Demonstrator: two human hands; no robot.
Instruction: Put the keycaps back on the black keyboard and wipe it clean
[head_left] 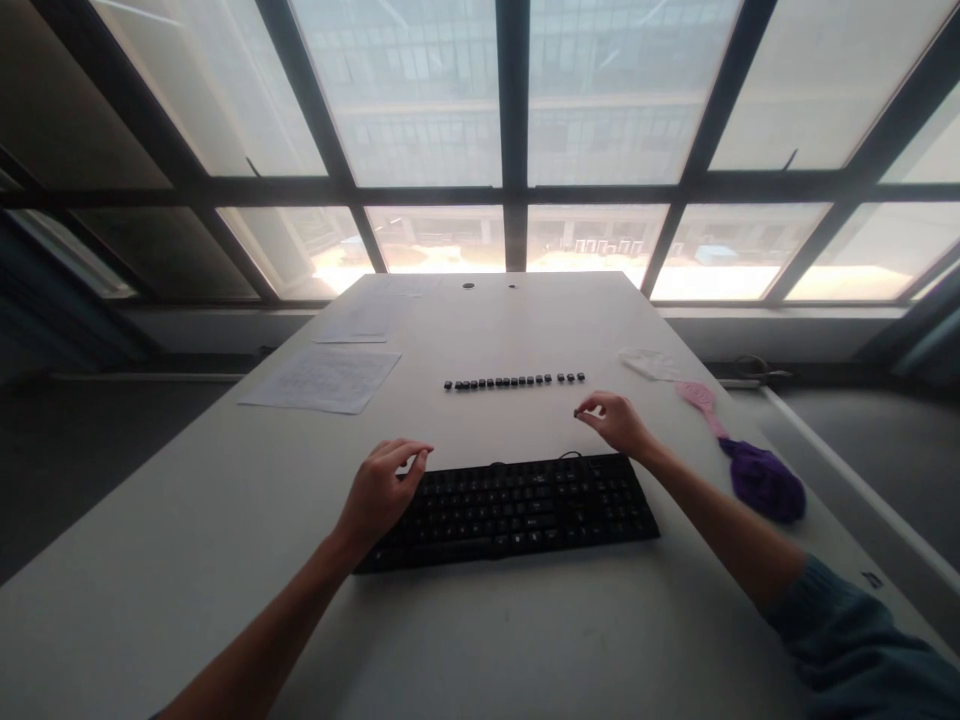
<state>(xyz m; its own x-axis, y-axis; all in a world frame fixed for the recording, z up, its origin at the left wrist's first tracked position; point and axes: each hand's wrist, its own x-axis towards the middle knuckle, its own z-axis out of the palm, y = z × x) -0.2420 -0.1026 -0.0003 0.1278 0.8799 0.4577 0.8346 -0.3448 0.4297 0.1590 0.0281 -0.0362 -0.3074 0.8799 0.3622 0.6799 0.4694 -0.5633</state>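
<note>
The white surface (pixel 225 560) fills the lower view, running away toward a wall of dark-framed windows (pixel 517 130) at 12 o'clock. Printed sheets of paper (pixel 322 378) lie toward 10 o'clock, well apart from the work.

The black keyboard (pixel 517 508) lies flat near the middle of the surface, long side toward the person. Its left end is partly covered by the left hand (pixel 379 492), which rests on the top-left corner with fingers curled loosely down; it steadies the board and grips nothing that I can see.

At 3 o'clock a purple bundle (pixel 763 482) lies near the surface edge, with a pink brush-like tool (pixel 701 400) just beyond it and a pale scrap of wrapper (pixel 649 363) further on.

Beyond the keyboard, toward 12 o'clock, a row of keycaps (pixel 514 381) stands in a neat single line, caps close together.

The right hand (pixel 619 420) hovers between the keyboard and that row, thumb and forefinger pinched on a small dark keycap (pixel 577 413), other fingers relaxed.

My reading is that keys are being pulled from the board and laid out in order, and this cap is on its way to the line. The next move would call for setting it just beside the right end of the row, aligned and upright, without nudging its neighbours.
</note>
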